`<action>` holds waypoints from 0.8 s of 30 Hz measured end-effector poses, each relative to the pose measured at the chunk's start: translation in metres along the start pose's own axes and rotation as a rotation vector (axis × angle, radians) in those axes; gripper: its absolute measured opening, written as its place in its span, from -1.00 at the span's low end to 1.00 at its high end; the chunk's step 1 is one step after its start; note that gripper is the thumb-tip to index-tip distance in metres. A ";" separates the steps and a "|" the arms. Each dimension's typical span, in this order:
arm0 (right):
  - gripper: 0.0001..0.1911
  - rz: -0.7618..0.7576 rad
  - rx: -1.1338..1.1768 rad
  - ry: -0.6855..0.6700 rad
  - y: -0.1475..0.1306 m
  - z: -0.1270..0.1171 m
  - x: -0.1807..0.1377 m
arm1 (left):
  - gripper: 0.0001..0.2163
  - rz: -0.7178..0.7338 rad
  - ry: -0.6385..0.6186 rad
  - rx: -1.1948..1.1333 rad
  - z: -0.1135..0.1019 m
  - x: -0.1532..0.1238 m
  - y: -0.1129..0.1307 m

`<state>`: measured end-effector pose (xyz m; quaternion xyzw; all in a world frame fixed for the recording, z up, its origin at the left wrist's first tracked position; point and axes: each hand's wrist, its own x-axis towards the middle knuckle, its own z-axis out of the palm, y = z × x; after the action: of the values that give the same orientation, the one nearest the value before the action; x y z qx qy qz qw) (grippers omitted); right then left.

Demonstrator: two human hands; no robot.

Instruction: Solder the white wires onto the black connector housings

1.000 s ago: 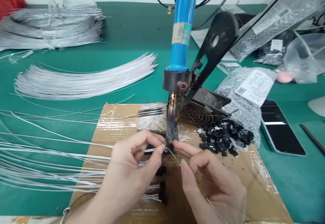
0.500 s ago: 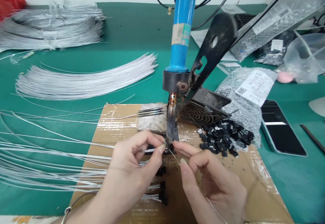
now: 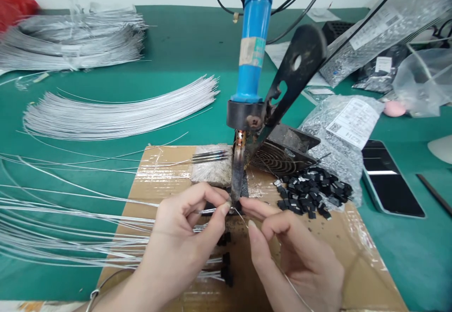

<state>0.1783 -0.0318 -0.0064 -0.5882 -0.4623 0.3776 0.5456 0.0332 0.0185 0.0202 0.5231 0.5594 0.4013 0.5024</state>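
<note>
A blue-handled soldering iron (image 3: 251,67) sits in a black metal stand (image 3: 296,62), its tip pointing down. My left hand (image 3: 187,241) pinches the end of a white wire (image 3: 208,210) right beside the tip; the small part at its fingertips is mostly hidden. My right hand (image 3: 300,250) holds a thin solder wire (image 3: 241,216) between thumb and fingers, its end reaching the tip from the right. The solder's tail runs under the palm. White wires with black connectors (image 3: 226,274) on their ends lie under my left hand.
Cardboard (image 3: 353,255) covers the work spot. A pile of small black connectors (image 3: 312,192) lies right of the iron, near a phone (image 3: 391,177) and bubble-wrap bags (image 3: 339,123). Bundles of white wire (image 3: 120,111) lie at left. Metal tubes rest on a pale block (image 3: 212,173).
My right thumb has shifted slightly up and left along the solder wire, toward the tip. My left hand stays almost still; the view has moved a trifle.
</note>
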 end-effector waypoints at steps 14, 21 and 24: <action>-0.75 -0.037 -0.069 -0.026 0.001 -0.004 0.002 | -0.88 -0.009 0.001 0.036 0.000 0.000 0.003; -0.77 -0.032 -0.059 -0.038 0.002 -0.005 0.002 | -0.86 -0.003 -0.015 0.028 -0.001 -0.002 0.001; -0.77 -0.033 -0.054 -0.032 0.003 -0.005 0.001 | -0.87 0.006 -0.016 0.040 -0.001 -0.001 0.002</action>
<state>0.1839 -0.0320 -0.0084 -0.5888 -0.4907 0.3651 0.5284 0.0325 0.0176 0.0222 0.5378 0.5617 0.3872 0.4953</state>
